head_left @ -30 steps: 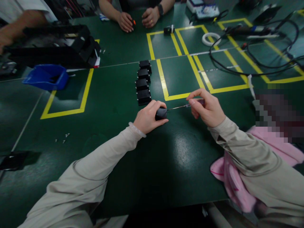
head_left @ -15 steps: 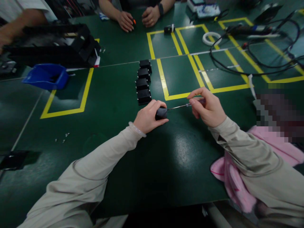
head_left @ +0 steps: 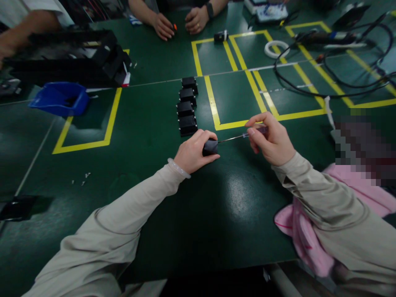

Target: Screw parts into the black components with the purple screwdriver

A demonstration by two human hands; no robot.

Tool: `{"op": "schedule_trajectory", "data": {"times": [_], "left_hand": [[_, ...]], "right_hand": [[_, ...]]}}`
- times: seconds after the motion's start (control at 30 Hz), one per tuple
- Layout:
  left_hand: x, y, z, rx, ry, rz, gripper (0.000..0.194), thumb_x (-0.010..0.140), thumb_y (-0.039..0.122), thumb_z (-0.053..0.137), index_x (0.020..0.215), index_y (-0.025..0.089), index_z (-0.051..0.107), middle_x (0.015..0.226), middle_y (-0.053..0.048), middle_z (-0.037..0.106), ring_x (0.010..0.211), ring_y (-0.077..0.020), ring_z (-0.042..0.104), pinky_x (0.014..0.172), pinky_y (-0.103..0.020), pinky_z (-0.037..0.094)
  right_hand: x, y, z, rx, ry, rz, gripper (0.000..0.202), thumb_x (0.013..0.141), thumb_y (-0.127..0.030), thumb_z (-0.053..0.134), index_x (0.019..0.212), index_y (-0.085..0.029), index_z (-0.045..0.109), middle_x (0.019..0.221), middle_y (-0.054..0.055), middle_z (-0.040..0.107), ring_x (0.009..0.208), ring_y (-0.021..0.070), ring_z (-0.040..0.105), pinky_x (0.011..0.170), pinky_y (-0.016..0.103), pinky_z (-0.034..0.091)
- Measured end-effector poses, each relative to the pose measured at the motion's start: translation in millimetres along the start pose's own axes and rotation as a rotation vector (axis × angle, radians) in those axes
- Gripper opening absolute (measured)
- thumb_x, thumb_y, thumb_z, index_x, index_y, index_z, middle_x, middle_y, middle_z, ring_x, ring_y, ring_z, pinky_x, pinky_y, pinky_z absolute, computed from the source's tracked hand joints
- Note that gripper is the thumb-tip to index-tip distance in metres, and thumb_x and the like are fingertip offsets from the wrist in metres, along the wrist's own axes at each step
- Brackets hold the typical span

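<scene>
My left hand (head_left: 194, 152) is closed around a small black block (head_left: 210, 147), with thumb and fingers on opposite sides of it. A screwdriver (head_left: 246, 135) with a clear handle and thin metal shaft sits in the fingers of my right hand (head_left: 272, 138). Its shaft points left, and the tip meets the right side of the block; the exact contact is too small to make out. Just beyond my left hand, several similar black blocks (head_left: 187, 123) stand in a row, with small shiny screws at their sides.
Loose screws (head_left: 83, 182) lie on the green table (head_left: 148, 231) at left. A blue bin (head_left: 62, 99) stands beside a long black housing (head_left: 68, 62). Across the table rest another person's hands (head_left: 163, 27). Black cable (head_left: 324, 95), a white tape roll (head_left: 276, 49) and pink cloth (head_left: 305, 231) are at right.
Both hands keep nearly the same place and grip. The fingers of my right hand have shifted very slightly on the screwdriver handle.
</scene>
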State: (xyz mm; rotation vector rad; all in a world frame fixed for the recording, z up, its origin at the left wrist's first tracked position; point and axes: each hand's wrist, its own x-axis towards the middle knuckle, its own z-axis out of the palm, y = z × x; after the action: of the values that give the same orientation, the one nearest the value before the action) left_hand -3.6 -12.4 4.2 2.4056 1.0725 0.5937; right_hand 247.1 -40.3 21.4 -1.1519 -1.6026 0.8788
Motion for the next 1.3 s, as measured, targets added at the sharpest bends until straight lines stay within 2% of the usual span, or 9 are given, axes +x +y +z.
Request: {"op": "schedule_trajectory", "data": {"times": [0.17, 0.37, 0.53, 0.73, 0.9, 1.1, 1.3], "left_hand": [[0.2, 0.8, -0.4, -0.003, -0.005, -0.004, 0.041, 0.082, 0.030, 0.080, 0.114, 0.022, 0.055, 0.113, -0.005, 0.062, 0.106, -0.0241, 0.064, 0.091, -0.040, 0.054], [0.2, 0.9, -0.4, 0.001, -0.005, -0.005, 0.040, 0.083, 0.030, 0.079, 0.113, 0.023, 0.055, 0.113, -0.005, 0.062, 0.105, -0.0241, 0.064, 0.091, -0.040, 0.054], [0.1, 0.4, -0.1, -0.002, 0.001, 0.000, 0.040, 0.082, 0.030, 0.080, 0.113, 0.022, 0.055, 0.113, -0.005, 0.062, 0.104, -0.0239, 0.064, 0.091, -0.040, 0.054], [0.2, 0.1, -0.1, -0.001, -0.001, 0.004, 0.041, 0.082, 0.030, 0.080, 0.114, 0.022, 0.055, 0.113, -0.005, 0.063, 0.105, -0.0241, 0.064, 0.091, -0.040, 0.054], [0.0, 0.3, -0.2, -0.004, -0.004, 0.002, 0.040, 0.082, 0.029, 0.079, 0.114, 0.023, 0.055, 0.114, -0.005, 0.063, 0.106, -0.0243, 0.064, 0.091, -0.040, 0.054], [0.2, -0.5, 0.0, -0.006, -0.006, 0.004, 0.041, 0.082, 0.030, 0.080, 0.114, 0.022, 0.055, 0.114, -0.005, 0.062, 0.105, -0.0240, 0.064, 0.091, -0.040, 0.054], [-0.2, -1.3, 0.6, -0.002, -0.002, 0.013, 0.041, 0.082, 0.030, 0.080, 0.114, 0.022, 0.055, 0.114, -0.005, 0.062, 0.106, -0.0241, 0.064, 0.090, -0.040, 0.054]], "right_hand": [[-0.5, 1.0, -0.5, -0.007, -0.018, 0.027, 0.028, 0.097, -0.052, 0.060, 0.091, -0.025, 0.054, 0.045, -0.010, 0.043, 0.033, 0.0090, 0.044, 0.035, 0.025, 0.032], [-0.4, -0.3, 0.0, -0.004, -0.004, -0.004, 0.029, 0.095, -0.052, 0.064, 0.098, -0.025, 0.054, 0.054, -0.008, 0.052, 0.037, 0.0086, 0.047, 0.037, 0.024, 0.036], [-0.2, 0.3, -0.7, -0.023, -0.009, 0.030, 0.029, 0.097, -0.052, 0.061, 0.089, -0.024, 0.055, 0.044, -0.009, 0.043, 0.033, 0.0092, 0.044, 0.035, 0.025, 0.033], [-0.6, 0.1, -0.5, -0.005, -0.002, -0.005, 0.026, 0.096, -0.048, 0.064, 0.100, -0.025, 0.053, 0.053, -0.008, 0.051, 0.037, 0.0092, 0.047, 0.037, 0.025, 0.035], [-0.2, 1.3, -1.3, -0.038, -0.007, 0.022, 0.027, 0.098, -0.050, 0.060, 0.091, -0.024, 0.055, 0.044, -0.009, 0.044, 0.033, 0.0093, 0.044, 0.035, 0.025, 0.032], [-0.3, -1.3, -0.3, 0.012, -0.009, -0.004, 0.029, 0.094, -0.050, 0.066, 0.099, -0.024, 0.054, 0.053, -0.008, 0.052, 0.036, 0.0084, 0.047, 0.036, 0.024, 0.035], [-0.4, 0.4, -0.4, -0.004, -0.017, 0.021, 0.032, 0.097, -0.053, 0.060, 0.088, -0.023, 0.056, 0.042, -0.010, 0.043, 0.031, 0.0080, 0.042, 0.033, 0.023, 0.030]]}}
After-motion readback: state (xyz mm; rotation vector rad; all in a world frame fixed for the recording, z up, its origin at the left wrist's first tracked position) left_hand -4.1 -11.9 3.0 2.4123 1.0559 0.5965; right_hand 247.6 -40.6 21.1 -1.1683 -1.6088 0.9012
